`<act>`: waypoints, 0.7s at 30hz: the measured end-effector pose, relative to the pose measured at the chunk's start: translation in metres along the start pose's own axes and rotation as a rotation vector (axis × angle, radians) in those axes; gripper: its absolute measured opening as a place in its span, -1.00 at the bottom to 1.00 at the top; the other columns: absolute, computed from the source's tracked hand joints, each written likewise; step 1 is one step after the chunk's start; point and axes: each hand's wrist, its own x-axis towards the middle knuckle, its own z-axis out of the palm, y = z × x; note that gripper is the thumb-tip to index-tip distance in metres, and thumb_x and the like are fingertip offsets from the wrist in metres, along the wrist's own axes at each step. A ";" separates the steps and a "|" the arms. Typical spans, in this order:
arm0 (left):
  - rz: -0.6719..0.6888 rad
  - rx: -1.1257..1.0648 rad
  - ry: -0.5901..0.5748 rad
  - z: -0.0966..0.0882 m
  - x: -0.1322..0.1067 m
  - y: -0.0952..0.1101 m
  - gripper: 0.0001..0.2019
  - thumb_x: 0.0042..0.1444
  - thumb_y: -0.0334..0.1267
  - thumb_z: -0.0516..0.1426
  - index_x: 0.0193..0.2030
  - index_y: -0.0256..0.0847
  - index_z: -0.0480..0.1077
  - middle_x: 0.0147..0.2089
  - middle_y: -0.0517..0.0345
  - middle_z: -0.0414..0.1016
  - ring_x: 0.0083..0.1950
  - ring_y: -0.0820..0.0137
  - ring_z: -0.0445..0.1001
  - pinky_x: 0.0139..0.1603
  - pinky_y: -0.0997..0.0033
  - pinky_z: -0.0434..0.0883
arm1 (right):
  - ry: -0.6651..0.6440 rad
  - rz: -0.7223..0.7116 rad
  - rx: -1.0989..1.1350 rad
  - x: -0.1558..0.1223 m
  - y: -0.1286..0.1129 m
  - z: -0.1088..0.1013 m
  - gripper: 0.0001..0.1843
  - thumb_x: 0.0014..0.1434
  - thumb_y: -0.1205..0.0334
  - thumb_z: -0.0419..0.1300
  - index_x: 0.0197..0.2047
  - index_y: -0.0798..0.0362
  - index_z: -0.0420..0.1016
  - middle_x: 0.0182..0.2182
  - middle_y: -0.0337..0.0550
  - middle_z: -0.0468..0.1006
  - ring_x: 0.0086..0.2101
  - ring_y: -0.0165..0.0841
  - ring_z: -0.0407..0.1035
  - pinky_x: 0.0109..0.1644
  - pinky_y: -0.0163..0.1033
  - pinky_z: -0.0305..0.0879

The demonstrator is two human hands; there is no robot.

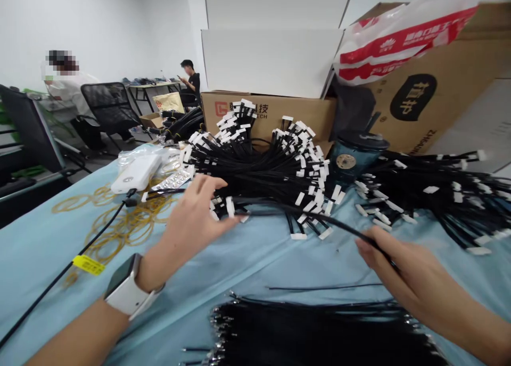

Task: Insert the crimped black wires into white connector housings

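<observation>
Black cable (339, 223), one, held in the right hand (403, 262) above the middle of a blue-covered desk (259, 265).
Right hand: fingers closed round the cable, which reaches across toward the left hand (194, 214). Left hand: thumb and fingers parted, beside the cable's far end; whether they touch it cannot be told. Toward the desk's near edge: flat bundle of black wires (319, 334), metal-tipped. Toward the far edge: large heap of black cables (255, 164), white ends; right of it, dark lidded cup (355, 156), then a second heap (431, 190). Toward the left edge: yellowish loops (120, 238), loose; white device (138, 173); black cord (59, 275), yellow tag (88, 265) attached.
</observation>
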 end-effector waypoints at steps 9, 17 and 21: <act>-0.367 -0.761 -0.841 0.021 -0.020 0.039 -0.77 -0.01 -0.21 0.14 -0.20 -0.23 0.41 -0.33 0.08 0.55 -0.39 0.36 0.50 -0.46 0.48 0.32 | -0.185 0.210 -0.075 -0.053 0.058 -0.018 -0.61 0.23 -0.15 0.00 -0.11 -0.06 0.41 -0.15 0.05 0.50 -0.19 -0.09 0.45 -0.10 0.01 0.36; -0.299 -0.613 -0.811 0.032 -0.012 0.037 -0.65 -0.02 0.04 0.17 -0.35 -0.26 0.41 -0.50 0.13 0.53 -0.54 0.38 0.46 -0.51 0.46 0.29 | -0.244 -0.054 0.149 -0.001 -0.046 -0.018 -0.79 0.24 0.06 0.07 -0.13 -0.06 0.42 -0.28 -0.15 0.56 -0.35 -0.28 0.48 -0.35 -0.21 0.42; -0.181 -0.461 -0.691 0.029 -0.013 0.043 -0.69 -0.12 0.01 0.25 -0.39 -0.21 0.42 -0.60 0.25 0.42 -0.55 0.39 0.34 -0.55 0.47 0.12 | -0.315 -0.206 0.192 0.000 -0.101 0.028 -0.82 0.04 0.18 0.29 -0.39 0.10 0.41 -0.46 -0.12 0.50 -0.42 -0.20 0.43 -0.36 -0.14 0.37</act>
